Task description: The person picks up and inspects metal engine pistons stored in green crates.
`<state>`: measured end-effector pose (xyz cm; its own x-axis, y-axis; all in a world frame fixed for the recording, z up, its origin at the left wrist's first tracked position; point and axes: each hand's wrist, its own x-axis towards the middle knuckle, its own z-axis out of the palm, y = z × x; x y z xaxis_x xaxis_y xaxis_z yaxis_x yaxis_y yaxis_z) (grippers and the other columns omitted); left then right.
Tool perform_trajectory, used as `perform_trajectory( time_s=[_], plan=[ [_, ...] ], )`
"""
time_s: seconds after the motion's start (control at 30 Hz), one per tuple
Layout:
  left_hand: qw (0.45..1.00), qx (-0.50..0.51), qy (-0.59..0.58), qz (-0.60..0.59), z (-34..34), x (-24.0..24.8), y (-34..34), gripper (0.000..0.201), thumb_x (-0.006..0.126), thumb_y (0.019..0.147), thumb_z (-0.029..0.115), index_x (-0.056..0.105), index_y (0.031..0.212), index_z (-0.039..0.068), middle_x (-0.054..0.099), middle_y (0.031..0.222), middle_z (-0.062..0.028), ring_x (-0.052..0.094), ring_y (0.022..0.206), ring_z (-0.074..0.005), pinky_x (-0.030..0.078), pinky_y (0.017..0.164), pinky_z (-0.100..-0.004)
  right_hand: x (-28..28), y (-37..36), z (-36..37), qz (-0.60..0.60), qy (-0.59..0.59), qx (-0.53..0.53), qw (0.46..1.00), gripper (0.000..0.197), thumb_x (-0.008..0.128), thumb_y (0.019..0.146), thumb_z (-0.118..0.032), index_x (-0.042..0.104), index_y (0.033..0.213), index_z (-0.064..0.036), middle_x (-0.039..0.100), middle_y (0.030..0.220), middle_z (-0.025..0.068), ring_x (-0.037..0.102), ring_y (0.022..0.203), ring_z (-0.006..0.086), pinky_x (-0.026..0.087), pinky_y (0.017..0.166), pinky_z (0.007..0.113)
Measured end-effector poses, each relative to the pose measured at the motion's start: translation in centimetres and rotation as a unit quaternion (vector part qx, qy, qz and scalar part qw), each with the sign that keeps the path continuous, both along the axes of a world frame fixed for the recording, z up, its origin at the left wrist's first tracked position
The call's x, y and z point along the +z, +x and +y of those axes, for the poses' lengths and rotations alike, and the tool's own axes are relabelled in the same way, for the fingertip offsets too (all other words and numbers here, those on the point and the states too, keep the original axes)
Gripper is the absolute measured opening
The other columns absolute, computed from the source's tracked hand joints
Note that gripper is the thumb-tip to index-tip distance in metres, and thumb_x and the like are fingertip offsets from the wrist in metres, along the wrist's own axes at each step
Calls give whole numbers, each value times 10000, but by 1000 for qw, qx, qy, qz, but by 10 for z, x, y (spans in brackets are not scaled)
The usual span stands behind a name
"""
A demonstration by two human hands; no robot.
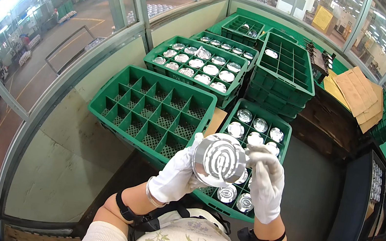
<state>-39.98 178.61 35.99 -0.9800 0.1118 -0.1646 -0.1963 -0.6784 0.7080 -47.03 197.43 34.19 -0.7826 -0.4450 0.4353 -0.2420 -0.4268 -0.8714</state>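
A shiny round metal piston [220,161] is held up in front of my chest, its face showing bright curved rings. My left hand [176,177], in a white glove, grips it at its left side. My right hand [266,180], also gloved in white, is closed beside the piston's right rim. Its fingers are bent and pressed together there; what lies between them is hidden. Below my hands stands a green divided crate [286,128] with several similar pistons in its cells, partly covered by my hands and the held piston.
To the left stands a green crate [157,78] with bare cells. Behind it, another green crate [150,58] holds several pistons. Stacked crates [280,96] rise at the back right, near cardboard sheets [357,94]. Framed windows [145,5] border the left and far sides.
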Motion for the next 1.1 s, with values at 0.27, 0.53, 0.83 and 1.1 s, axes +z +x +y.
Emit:
perform_trajectory(
  time_s=[0.27,0.53,0.83,1.1],
  plan=[
    [997,42,-25,-53,5,4,5,584,369,1000,568,532,1285,84,664,1036,-19,632,738,-70,489,533,-195,-1,1,-8,-262,107,92,955,583,361,1035,-482,533,1244,35,668,856,94,592,608,120,455,527,216],
    [997,38,-48,-41,2,-10,6,521,420,987,580,594,1160,121,583,769,65,408,506,-27,317,434,-186,4,12,-12,-352,55,149,922,536,452,1003,-487,545,1177,12,664,843,94,611,583,138,440,440,237],
    [994,60,-70,-56,3,-13,4,527,411,983,595,621,1104,126,580,733,68,400,495,-20,297,417,-183,9,9,-12,-356,71,185,913,352,626,945,-275,573,1132,19,665,791,72,638,567,134,515,475,231],
    [969,104,-224,7,-9,-22,1,635,390,990,593,633,1113,20,660,923,-20,575,813,-82,459,723,-240,-2,16,-18,-256,63,98,959,530,753,812,-144,517,1242,57,661,1035,109,663,841,153,556,740,281]
  ],
)
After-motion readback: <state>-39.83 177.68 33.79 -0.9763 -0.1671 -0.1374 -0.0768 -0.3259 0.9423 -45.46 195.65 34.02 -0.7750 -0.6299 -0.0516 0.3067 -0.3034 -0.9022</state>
